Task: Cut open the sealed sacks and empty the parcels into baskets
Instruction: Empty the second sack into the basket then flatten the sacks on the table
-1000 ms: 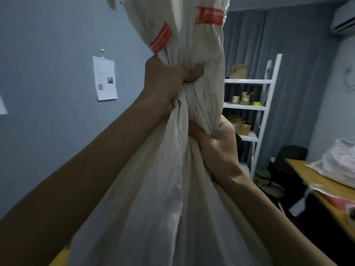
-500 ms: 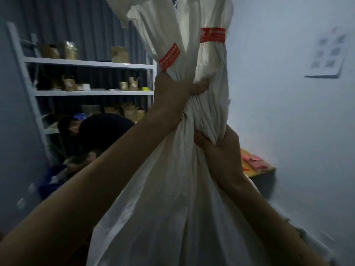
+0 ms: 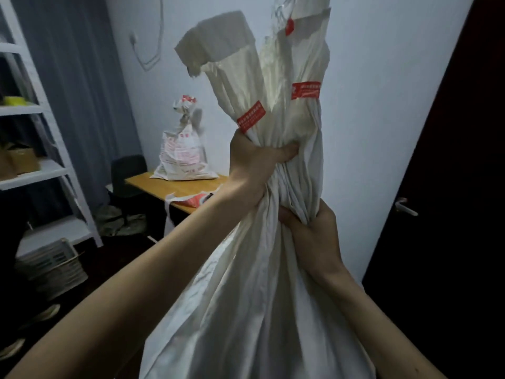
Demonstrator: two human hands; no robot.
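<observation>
A large white sack (image 3: pixel 246 296) of thin, woven-looking cloth is held up before a pale wall, its neck gathered into tight vertical pleats. The neck is gripped by the left hand (image 3: pixel 254 170), with fingers and thumb curled round the bunched fabric. Just below and to the right of it, the same bunch is clenched by the right hand (image 3: pixel 314 233). Beneath both hands the cloth falls wide, creased and faintly glossy. Above the left hand it rises in two twisted columns, one ending in a flat folded flap with a frayed edge.

A slanted red label (image 3: pixel 250 116) is stuck just above the left hand's knuckles, and a second red label (image 3: pixel 305 90) sits higher, above the thumb. Pale print is carried on both, too blurred to be read.

Left of the left hand, a tied second sack (image 3: pixel 181 157) covered in unreadable red print stands on a wooden table (image 3: pixel 153 184). Further left are a white shelf unit (image 3: pixel 52 170) and, low down, a pale slatted basket (image 3: pixel 52 266). Right of the right hand, a dark door (image 3: pixel 451 242) with a pale lever handle (image 3: pixel 405 207) is seen.
</observation>
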